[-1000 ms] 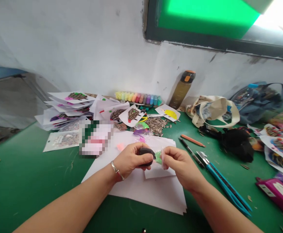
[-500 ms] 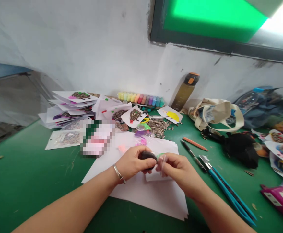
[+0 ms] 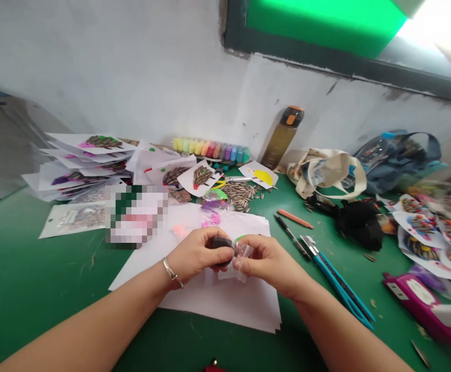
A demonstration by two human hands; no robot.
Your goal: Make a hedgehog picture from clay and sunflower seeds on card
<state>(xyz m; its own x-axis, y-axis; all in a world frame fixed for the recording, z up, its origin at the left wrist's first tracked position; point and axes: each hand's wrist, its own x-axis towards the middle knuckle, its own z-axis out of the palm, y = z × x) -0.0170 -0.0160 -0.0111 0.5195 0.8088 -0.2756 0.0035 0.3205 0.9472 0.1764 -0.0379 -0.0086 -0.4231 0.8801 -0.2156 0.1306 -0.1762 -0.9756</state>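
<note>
My left hand (image 3: 201, 253), with a silver bracelet at the wrist, pinches a smooth dark lump (image 3: 222, 247), perhaps black modelling clay. Facing it, my right hand (image 3: 266, 261) grips a small clear plastic bag (image 3: 242, 261) between thumb and fingers. The bag touches or nearly touches the lump's right end; which of the two I cannot tell. A bit of green (image 3: 240, 238) shows above the right fingertips. Both hands are over a stack of white paper sheets (image 3: 244, 310). Just beyond them lie a pink lump (image 3: 211, 220) and a peach-coloured lump (image 3: 179, 230).
Sunflower seeds (image 3: 240, 195) are heaped behind the paper, near hedgehog pictures (image 3: 201, 177). To the right lie a black pen (image 3: 291, 235), an orange pencil-like stick (image 3: 296, 219) and blue tweezers (image 3: 339, 284). A bottle (image 3: 281, 139) and a cream bag (image 3: 326, 175) stand by the wall.
The view has swung right, so everything sits further left. The plastic bag in my right hand now spreads wider beside the dark lump. Both hands keep their grips.
</note>
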